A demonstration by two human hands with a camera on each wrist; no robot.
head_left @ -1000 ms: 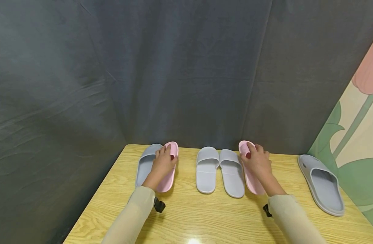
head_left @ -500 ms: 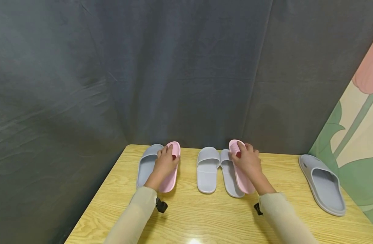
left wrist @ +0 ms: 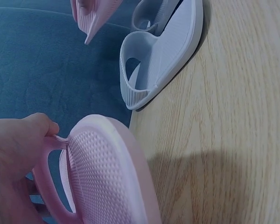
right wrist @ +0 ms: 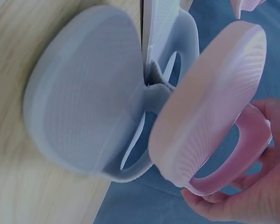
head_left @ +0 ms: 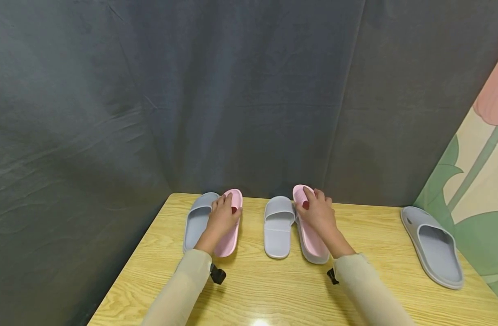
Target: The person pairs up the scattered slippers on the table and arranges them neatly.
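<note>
My left hand (head_left: pixel 221 221) grips a pink slipper (head_left: pixel 228 240) by its strap, beside a blue-grey slipper (head_left: pixel 195 228) at the table's left. In the left wrist view the held slipper (left wrist: pixel 102 172) is raised off the wood and casts a shadow. Another pink slipper (head_left: pixel 313 239) hangs from my right hand (head_left: pixel 319 217), over the right one of two pale grey slippers and covering most of it. The right wrist view has this pink slipper (right wrist: pixel 210 102) tilted and apart from the grey slipper (right wrist: pixel 88 93) below. The left pale grey slipper (head_left: pixel 277 240) lies in plain sight.
A larger grey closed-toe slipper (head_left: pixel 434 249) lies by the right edge of the wooden table (head_left: pixel 257 290). Dark grey cloth (head_left: pixel 249 99) hangs behind and to the left. A wall with painted flowers (head_left: pixel 481 190) borders the right side.
My right hand has carried its pink slipper leftward, from beside the pale grey pair to over the right one. The left hand and its pink slipper have shifted only slightly right.
</note>
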